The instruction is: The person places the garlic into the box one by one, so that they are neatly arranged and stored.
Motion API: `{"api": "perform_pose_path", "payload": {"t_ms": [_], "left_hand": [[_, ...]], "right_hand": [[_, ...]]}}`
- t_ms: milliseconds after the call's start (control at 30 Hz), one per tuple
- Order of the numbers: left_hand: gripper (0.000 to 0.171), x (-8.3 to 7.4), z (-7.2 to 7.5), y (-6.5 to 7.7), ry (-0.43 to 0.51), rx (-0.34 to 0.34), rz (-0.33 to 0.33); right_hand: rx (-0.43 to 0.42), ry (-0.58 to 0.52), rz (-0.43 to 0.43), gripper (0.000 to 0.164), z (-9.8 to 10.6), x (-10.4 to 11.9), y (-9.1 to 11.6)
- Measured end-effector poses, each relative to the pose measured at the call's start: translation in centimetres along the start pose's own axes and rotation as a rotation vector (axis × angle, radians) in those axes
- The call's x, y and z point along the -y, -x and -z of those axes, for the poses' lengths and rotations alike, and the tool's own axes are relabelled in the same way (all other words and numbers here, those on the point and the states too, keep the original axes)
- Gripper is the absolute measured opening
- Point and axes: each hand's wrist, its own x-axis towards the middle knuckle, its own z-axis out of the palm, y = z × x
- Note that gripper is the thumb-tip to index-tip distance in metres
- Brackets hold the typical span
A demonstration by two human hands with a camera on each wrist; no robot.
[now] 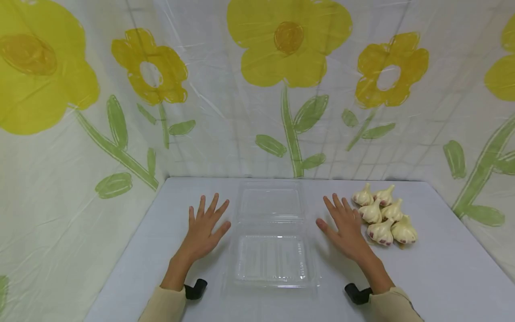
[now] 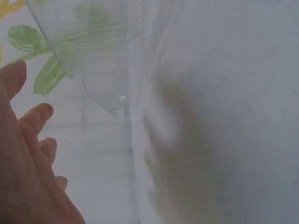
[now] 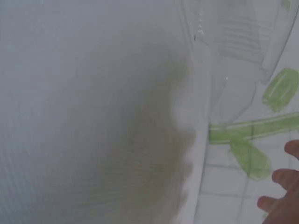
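Observation:
Between my two hands, a clear plastic clamshell box [image 1: 271,258] lies opened out on the table, its lid [image 1: 270,201] toward the back. To its left, my left hand [image 1: 203,235] is held over the table with fingers spread and nothing in it. My right hand [image 1: 345,228] hovers on the other side, fingers also spread, holding nothing. Several garlic bulbs [image 1: 381,232] are grouped just right of the right hand. In the left wrist view, the box [image 2: 105,42] appears beyond the fingers; the right wrist view also catches the box [image 3: 238,51].
The table [image 1: 273,306] has a pale covering. Behind it and along the sides hangs a white curtain [image 1: 217,147] printed with yellow flowers and green stems. A black wrist mount [image 1: 196,289] sits at the left wrist, another mount [image 1: 358,294] at the right.

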Motion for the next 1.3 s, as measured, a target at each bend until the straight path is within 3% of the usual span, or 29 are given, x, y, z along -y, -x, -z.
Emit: {"api": "perform_pose_path", "payload": {"t_ms": [200, 433, 667, 933, 1300], "left_hand": [[0.065, -0.1, -0.4, 0.8, 0.107, 0.063, -0.072], [0.071, -0.1, -0.6, 1.5, 0.239, 0.138, -0.196], [0.075, -0.3, -0.7, 1.7, 0.318, 0.212, -0.217], [0.063, -0.1, -1.3, 1.3, 0.326, 0.183, -0.182], [0.048, 0.6, -2.9, 1.1, 0.382, 0.036, -0.217]], "right_hand": [[0.049, -0.109, 0.064, 0.069, -0.6, 0.9, 0.8], [0.187, -0.174, 0.131, 0.07, -0.7, 1.6, 1.8], [0.24, -0.16, 0.128, 0.069, -1.5, 1.3, 2.2], [0.253, -0.229, 0.077, 0.067, -2.0, 1.1, 1.6], [0.255, -0.323, 0.041, 0.066, -2.2, 0.6, 1.5]]}}
